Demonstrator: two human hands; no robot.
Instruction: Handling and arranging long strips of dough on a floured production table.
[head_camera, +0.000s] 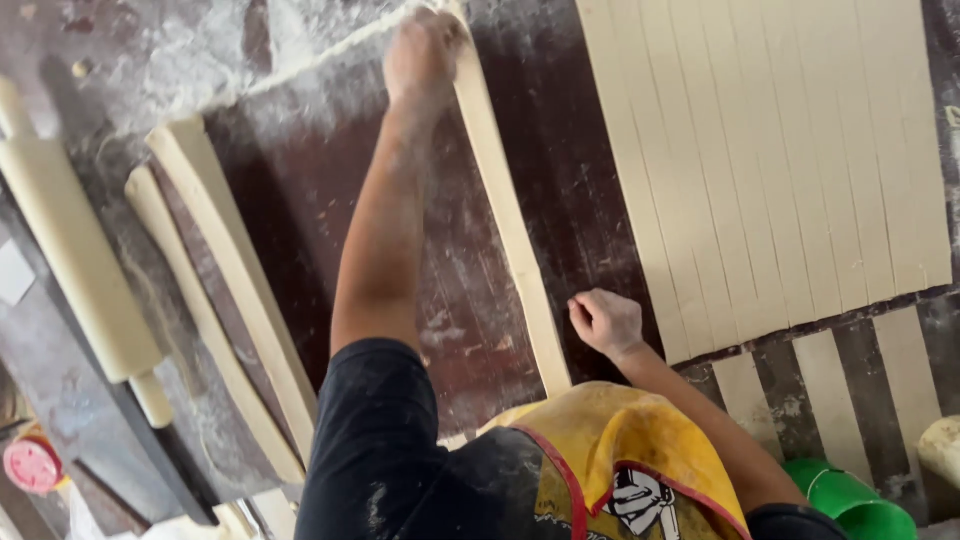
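- On the dark, floury worktop (300, 180), your left hand (420, 55) is stretched to the far end of a long dough strip (510, 230); its fingers look closed on that end, though flour and blur hide the exact pinch.
- Your right hand (605, 322) sits curled just beside the near part of the same strip, close to where it ends by your yellow apron (610, 440). You cannot tell from here whether those fingers grip the dough or only rest against it.
- That strip lies alone, running nearly straight from far to near, apart from the cut sheet on its right.
- Done so far, by the look of it: the pale dough sheet (780, 160) is scored into many parallel strips that still lie side by side, and two strips (225, 290) already lie separated on your left, roughly alongside each other.
- Left, as a judgement: most of the sheet's strips have not been pulled away, so you are early in the separating. A few shorter pieces (830, 380) lie below the sheet's near edge.
- Beside the two laid-out strips, a wooden rolling pin (75, 250) rests at the table edge, untouched.
- A green tub (850, 495) stands at the lower right, and a small red round thing (32, 465) shows at the lower left.
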